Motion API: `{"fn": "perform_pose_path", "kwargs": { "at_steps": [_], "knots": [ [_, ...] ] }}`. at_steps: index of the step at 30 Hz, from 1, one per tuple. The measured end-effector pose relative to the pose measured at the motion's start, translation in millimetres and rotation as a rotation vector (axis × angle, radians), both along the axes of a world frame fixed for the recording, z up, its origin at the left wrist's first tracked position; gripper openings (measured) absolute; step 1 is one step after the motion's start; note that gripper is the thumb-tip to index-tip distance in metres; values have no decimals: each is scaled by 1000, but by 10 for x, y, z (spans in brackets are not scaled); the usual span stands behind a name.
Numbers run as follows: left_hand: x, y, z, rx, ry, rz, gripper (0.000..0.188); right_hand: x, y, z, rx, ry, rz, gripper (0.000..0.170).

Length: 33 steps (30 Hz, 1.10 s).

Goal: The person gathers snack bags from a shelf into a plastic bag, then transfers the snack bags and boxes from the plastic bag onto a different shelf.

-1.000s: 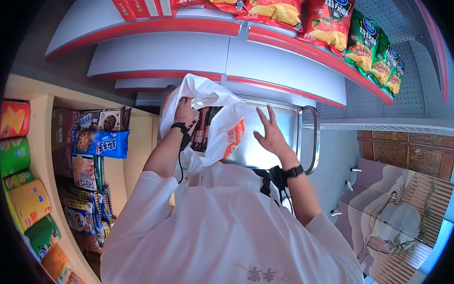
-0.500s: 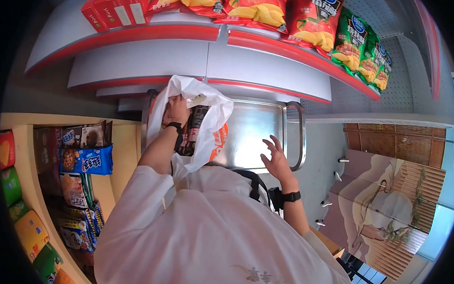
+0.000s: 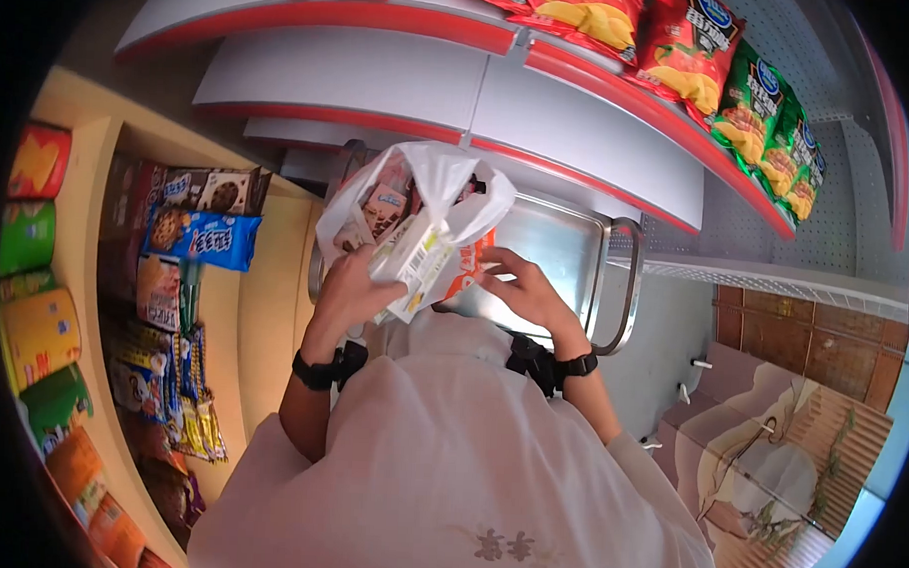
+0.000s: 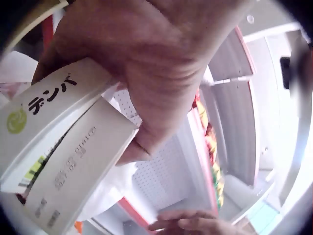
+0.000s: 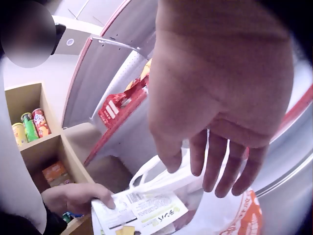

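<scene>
My left hand [image 3: 352,292] grips two flat white boxes [image 3: 417,265] side by side, held at the near side of a white plastic bag [image 3: 446,174]. In the left wrist view, one box [image 4: 54,120] carries dark lettering and a green round mark; the other box [image 4: 83,169] has a printed code on its end. The bag has an orange print, and inside lie a pink-and-brown pack [image 3: 385,209] and other dark packs, partly hidden. My right hand [image 3: 526,292] is at the bag's right side, fingers loosely bent downward and holding nothing.
The bag stands on a metal cart tray [image 3: 556,250] with a tubular handle [image 3: 629,290] at its right. Red-edged shelves [image 3: 352,75] stand ahead, with red chip bags [image 3: 683,57] and green chip bags [image 3: 751,104] on top. A wooden snack shelf [image 3: 274,278] is at left.
My left hand has come out of the bag, and two white boxes are now in its grip. The right hand has moved left to the bag's side.
</scene>
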State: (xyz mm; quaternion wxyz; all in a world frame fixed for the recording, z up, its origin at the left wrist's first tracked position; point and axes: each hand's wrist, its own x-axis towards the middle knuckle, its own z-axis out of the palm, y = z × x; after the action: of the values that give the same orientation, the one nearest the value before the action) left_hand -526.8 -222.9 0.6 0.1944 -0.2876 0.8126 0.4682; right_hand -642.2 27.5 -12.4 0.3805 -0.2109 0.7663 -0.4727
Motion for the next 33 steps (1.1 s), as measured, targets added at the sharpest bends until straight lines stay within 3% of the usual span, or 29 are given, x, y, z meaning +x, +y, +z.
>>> {"fn": "perform_pose_path", "kwargs": {
  "at_steps": [1, 2, 4, 6, 7, 12, 14, 15, 17, 20, 22, 24, 26, 28, 29, 30, 33],
  "knots": [
    [93, 48, 100, 12, 145, -8, 56, 21, -92, -18, 11, -47, 42, 72],
    [174, 115, 166, 21, 292, -16, 56, 60, -211, 23, 8, -46, 58, 72],
    [261, 312, 218, -65, 356, 14, 59, 143, -465, 165, -243, -384, -97, 87],
    [285, 485, 212, -299, 646, 22, 65, 186, -669, 153, -308, -373, -185, 88],
    [286, 560, 203, -291, 661, 51, 69, 198, -724, 159, -374, -363, -290, 89],
    [293, 619, 141, -178, 777, 101, 79, 147, -709, 352, -412, -300, -285, 74],
    [283, 576, 186, 169, 868, 45, 75, 140, -649, 393, -429, -279, -254, 76],
    [281, 547, 198, 178, 867, 41, 75, 130, -617, 435, -424, -276, -263, 76],
    [270, 486, 210, 948, 681, 176, 76, 114, -558, 531, -407, -347, -227, 90],
    [204, 417, 207, 968, 640, 105, 79, 146, -490, 589, -355, -211, -153, 94],
    [157, 389, 56, 1094, 630, 192, 76, 145, -452, 735, -316, -198, -192, 100],
    [113, 373, 182, 1236, 549, 343, 73, 123, -389, 843, -292, 141, -250, 104],
    [82, 339, 204, 1302, 558, 323, 71, 122, -363, 947, -334, 241, -268, 111],
    [63, 337, 218, 1370, 566, 297, 69, 111, -360, 1015, -487, 945, -261, 114],
    [56, 349, 227, 1489, 555, 234, 66, 106, -351, 986, -499, 1107, -266, 115],
    [44, 360, 237, 1607, 543, 169, 64, 104, -428, 892, -662, 1257, -291, 112],
    [53, 490, 175, 1672, 582, 325, 61, 149, -478, 742, -652, 1333, -269, 110]
  ]
}}
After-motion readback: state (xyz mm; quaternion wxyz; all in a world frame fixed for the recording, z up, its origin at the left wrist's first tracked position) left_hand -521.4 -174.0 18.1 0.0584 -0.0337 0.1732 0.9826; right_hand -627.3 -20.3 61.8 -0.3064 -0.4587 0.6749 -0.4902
